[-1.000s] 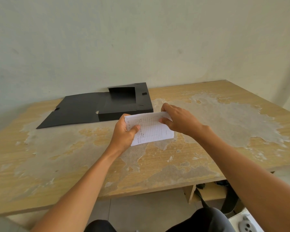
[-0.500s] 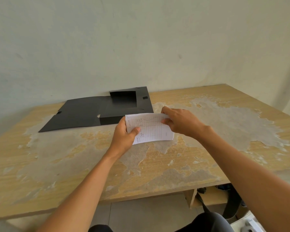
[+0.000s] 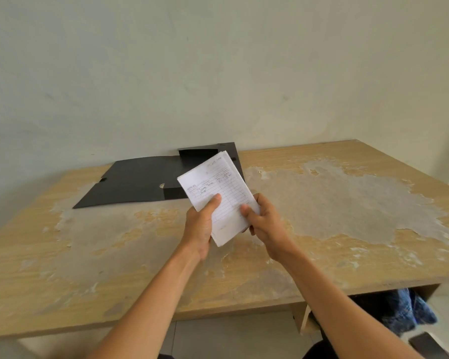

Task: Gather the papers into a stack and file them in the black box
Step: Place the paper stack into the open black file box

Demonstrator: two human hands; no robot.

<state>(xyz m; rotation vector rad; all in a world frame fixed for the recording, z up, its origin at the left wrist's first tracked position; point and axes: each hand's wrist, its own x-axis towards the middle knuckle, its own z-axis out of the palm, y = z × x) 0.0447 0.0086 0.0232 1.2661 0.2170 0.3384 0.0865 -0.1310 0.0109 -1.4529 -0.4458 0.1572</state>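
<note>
A small stack of white lined papers [image 3: 222, 189] with handwriting is held up in the air, tilted, its long side running away from me. My left hand [image 3: 200, 226] grips its lower left edge, thumb on top. My right hand [image 3: 263, 221] grips the lower right edge. Behind the papers the black box [image 3: 176, 189] lies on the table with its lid flap [image 3: 130, 181] folded open flat to the left. The papers hide part of the box's right side.
The wooden table [image 3: 322, 255] has a worn, peeling top and stands against a pale wall. Its front edge runs below my forearms. Under the table at the right lies blue cloth [image 3: 410, 309] and a dark object [image 3: 425, 344] on the floor.
The papers were lifted off the table and turned from lying crosswise to pointing away from me. Both hands shifted to the near end of the stack. The head camera tilted up.
</note>
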